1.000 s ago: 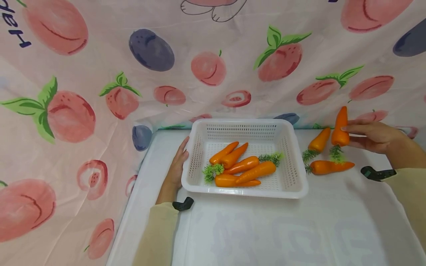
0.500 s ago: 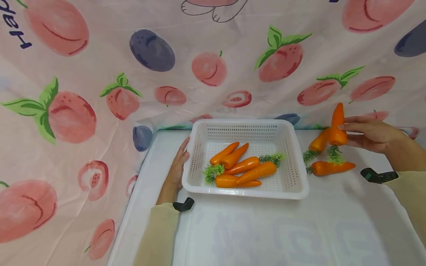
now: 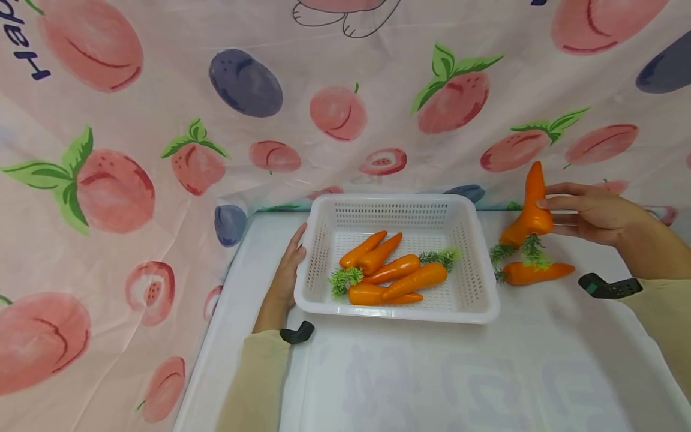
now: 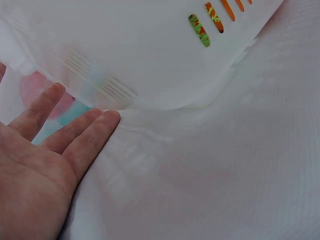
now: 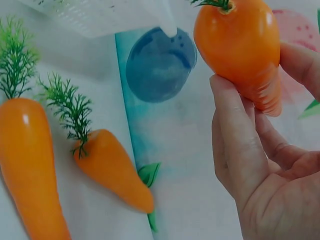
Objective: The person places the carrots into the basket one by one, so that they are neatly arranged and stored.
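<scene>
My right hand (image 3: 596, 213) pinches a carrot (image 3: 535, 201) between thumb and fingers, its tip up and its green top hanging down. In the right wrist view that carrot (image 5: 240, 45) is raised, thick end toward the camera. Two more carrots lie on the table close by: a short one (image 5: 115, 170), partly hidden in the head view, and a longer one (image 3: 540, 273). At the left side of a white plastic basket (image 3: 396, 317), my left hand (image 3: 284, 273) rests with straight fingers, fingertips right at the basket wall (image 4: 150, 65). Inside the basket lie several carrots (image 3: 399, 273).
A white-covered table (image 3: 410, 372) bears everything. Behind and to the left rises a pink fruit-print cloth (image 3: 302, 72), close against the basket's far edge.
My right hand has moved left and slightly up with the carrot, which now overlaps the short carrot in the head view. The left hand and basket have stayed put.
</scene>
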A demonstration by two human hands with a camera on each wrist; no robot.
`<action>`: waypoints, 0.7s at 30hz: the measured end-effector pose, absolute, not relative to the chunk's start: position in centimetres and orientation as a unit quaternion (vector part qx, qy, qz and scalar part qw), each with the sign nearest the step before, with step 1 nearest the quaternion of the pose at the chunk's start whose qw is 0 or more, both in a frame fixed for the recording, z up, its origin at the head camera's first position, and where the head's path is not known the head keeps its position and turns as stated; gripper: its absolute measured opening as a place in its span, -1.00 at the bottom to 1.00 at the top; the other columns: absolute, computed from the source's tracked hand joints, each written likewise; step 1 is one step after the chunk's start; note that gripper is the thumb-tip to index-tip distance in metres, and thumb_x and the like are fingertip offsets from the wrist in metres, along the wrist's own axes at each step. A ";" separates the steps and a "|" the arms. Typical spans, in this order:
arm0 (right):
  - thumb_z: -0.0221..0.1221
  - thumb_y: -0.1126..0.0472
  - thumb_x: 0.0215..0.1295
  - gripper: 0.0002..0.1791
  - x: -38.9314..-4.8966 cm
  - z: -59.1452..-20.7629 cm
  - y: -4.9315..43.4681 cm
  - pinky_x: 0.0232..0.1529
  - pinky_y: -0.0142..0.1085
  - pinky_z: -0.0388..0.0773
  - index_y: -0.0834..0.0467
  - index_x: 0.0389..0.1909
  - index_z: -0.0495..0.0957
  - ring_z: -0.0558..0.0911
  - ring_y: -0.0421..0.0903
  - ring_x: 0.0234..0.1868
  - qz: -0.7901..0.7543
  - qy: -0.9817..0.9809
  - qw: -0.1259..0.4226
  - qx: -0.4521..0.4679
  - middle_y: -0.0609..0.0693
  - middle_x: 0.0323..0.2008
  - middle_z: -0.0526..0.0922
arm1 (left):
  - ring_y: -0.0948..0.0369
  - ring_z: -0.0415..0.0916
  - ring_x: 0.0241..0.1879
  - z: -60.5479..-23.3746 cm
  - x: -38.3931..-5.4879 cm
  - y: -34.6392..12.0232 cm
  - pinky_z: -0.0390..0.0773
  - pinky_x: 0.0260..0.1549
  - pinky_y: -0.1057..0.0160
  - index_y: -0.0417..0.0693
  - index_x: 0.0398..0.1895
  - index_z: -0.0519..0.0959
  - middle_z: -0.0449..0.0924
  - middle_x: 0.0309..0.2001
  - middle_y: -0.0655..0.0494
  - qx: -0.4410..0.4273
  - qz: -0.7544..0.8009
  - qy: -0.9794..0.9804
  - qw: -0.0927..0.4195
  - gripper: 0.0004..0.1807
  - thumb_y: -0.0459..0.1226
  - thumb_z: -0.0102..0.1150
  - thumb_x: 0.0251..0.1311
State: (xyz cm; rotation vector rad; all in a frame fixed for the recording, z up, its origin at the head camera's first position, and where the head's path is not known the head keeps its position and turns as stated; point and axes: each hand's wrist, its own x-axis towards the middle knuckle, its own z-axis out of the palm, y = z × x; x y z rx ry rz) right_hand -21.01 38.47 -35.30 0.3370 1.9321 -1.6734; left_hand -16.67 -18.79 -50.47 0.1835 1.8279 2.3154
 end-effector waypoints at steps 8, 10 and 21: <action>0.14 0.05 0.52 -0.60 -20.8 -34.5 37.1 0.02 -0.32 0.66 -0.26 0.21 0.22 0.69 -0.25 -0.10 -0.606 0.738 0.276 0.109 -0.37 -0.15 0.59 | -0.01 0.19 0.51 -50.2 -16.6 -18.7 0.41 0.31 0.06 0.49 0.60 0.08 0.11 0.60 0.23 0.064 0.778 0.617 0.094 -0.38 -0.07 -0.18 0.53; 0.15 0.03 0.51 -0.60 -20.8 -34.3 36.7 0.02 -0.32 0.66 -0.26 0.21 0.22 0.69 -0.25 -0.09 -0.601 0.744 0.275 0.103 -0.37 -0.14 0.59 | 0.00 0.19 0.51 -50.2 -16.5 -18.6 0.42 0.30 0.09 0.50 0.60 0.08 0.11 0.60 0.24 0.063 0.779 0.616 0.094 -0.38 -0.07 -0.18 0.53; 0.13 0.01 0.52 -0.55 -20.5 -33.1 34.2 0.04 -0.30 0.66 -0.22 0.28 0.18 0.71 -0.24 -0.03 -0.575 0.769 0.273 0.061 -0.38 -0.07 0.61 | 0.01 0.19 0.51 -50.2 -16.5 -18.7 0.31 0.37 -0.05 0.49 0.61 0.06 0.12 0.60 0.26 0.064 0.779 0.616 0.091 -0.38 -0.10 -0.21 0.53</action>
